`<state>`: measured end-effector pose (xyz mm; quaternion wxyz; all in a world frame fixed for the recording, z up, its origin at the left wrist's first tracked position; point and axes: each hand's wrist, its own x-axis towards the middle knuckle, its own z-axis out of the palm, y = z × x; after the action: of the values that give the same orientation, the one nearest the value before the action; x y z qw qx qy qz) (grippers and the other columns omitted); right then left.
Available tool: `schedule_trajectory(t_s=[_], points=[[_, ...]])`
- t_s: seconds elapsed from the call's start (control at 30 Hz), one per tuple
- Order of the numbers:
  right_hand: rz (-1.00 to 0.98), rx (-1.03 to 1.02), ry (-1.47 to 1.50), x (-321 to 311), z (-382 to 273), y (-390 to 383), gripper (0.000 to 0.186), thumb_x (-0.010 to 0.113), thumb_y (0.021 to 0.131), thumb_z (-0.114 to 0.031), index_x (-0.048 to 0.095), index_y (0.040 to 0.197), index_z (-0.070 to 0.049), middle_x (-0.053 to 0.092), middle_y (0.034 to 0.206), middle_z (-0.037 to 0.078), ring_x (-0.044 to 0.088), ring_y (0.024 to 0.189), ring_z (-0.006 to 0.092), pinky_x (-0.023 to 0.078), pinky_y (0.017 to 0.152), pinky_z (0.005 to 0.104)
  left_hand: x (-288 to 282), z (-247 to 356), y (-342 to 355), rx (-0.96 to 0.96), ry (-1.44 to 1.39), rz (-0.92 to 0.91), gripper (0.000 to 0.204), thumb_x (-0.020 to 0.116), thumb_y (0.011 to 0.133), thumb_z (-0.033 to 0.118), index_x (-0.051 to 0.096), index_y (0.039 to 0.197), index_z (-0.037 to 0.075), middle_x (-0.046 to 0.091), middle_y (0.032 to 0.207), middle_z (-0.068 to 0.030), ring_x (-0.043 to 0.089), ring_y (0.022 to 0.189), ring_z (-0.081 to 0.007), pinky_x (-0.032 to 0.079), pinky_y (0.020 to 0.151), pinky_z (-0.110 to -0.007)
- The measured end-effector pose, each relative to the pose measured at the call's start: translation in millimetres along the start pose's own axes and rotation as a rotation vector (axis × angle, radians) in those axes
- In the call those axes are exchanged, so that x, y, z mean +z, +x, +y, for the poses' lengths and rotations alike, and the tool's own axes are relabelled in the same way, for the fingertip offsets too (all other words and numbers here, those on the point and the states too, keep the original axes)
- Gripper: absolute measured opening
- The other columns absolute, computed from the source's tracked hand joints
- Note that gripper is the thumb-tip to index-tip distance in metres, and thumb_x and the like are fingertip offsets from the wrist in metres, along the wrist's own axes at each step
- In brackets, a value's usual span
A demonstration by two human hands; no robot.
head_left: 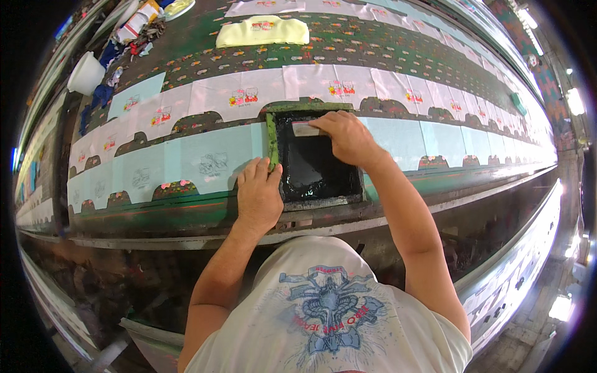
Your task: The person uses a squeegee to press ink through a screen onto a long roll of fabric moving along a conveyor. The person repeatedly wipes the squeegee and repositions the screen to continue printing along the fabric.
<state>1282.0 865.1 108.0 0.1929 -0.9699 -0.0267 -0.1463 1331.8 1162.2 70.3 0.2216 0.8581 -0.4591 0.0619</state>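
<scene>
A screen-printing frame (273, 133) with green, ink-stained edges lies flat on a row of pale blue fabric pieces (392, 146). Glossy black ink (320, 168) covers most of the mesh inside it. My right hand (351, 137) is closed on a squeegee (306, 128) near the frame's far inner edge; its pale blade shows left of my fingers. My left hand (260, 193) rests against the frame's left side, fingers bent over the edge. Black outline prints (213, 163) mark the blue pieces to the left, while those to the right look unprinted.
Behind the blue row, white fabric pieces (261, 87) carry small coloured prints. Farther back lies a folded yellow piece (264, 32) on the green table (193, 53). A white bucket (87, 73) and dark rags (102, 96) sit at the far left. A metal rail (186, 244) runs along the near edge.
</scene>
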Motion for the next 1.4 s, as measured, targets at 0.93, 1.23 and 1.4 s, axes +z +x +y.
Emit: schedule_trajectory(t_s=[0.93, 1.23, 1.4], points=[[0.272, 0.532, 0.517, -13, -70, -196, 0.049, 0.084, 0.1, -0.018, 0.072, 0.146, -0.005, 0.064, 0.156, 0.026, 0.06, 0.147, 0.0459, 0.048, 0.123, 0.0535, 51, 20, 0, -0.426, -0.817, 0.326, 0.039, 0.072, 0.077, -0.014, 0.082, 0.111, 0.001, 0.061, 0.164, -0.0295, 0.058, 0.154, -0.039, 0.043, 0.13, -0.046], [0.379, 0.431, 0.513, -67, 29, -279, 0.05, 0.082, 0.097, -0.017, 0.074, 0.144, -0.004, 0.068, 0.156, 0.022, 0.057, 0.149, 0.0456, 0.041, 0.128, 0.0568, 119, 145, 45, -0.265, -0.865, 0.442, 0.033, 0.074, 0.078, -0.015, 0.079, 0.105, 0.004, 0.059, 0.167, -0.0271, 0.054, 0.157, -0.0383, 0.04, 0.131, -0.048], [0.325, 0.412, 0.497, -108, 89, -323, 0.05, 0.079, 0.097, -0.017, 0.074, 0.144, -0.003, 0.068, 0.158, 0.021, 0.056, 0.154, 0.0434, 0.04, 0.129, 0.0556, 167, 210, 70, -0.304, -0.937, 0.462, 0.034, 0.074, 0.078, -0.015, 0.08, 0.106, 0.004, 0.06, 0.166, -0.0277, 0.055, 0.156, -0.038, 0.041, 0.131, -0.048]])
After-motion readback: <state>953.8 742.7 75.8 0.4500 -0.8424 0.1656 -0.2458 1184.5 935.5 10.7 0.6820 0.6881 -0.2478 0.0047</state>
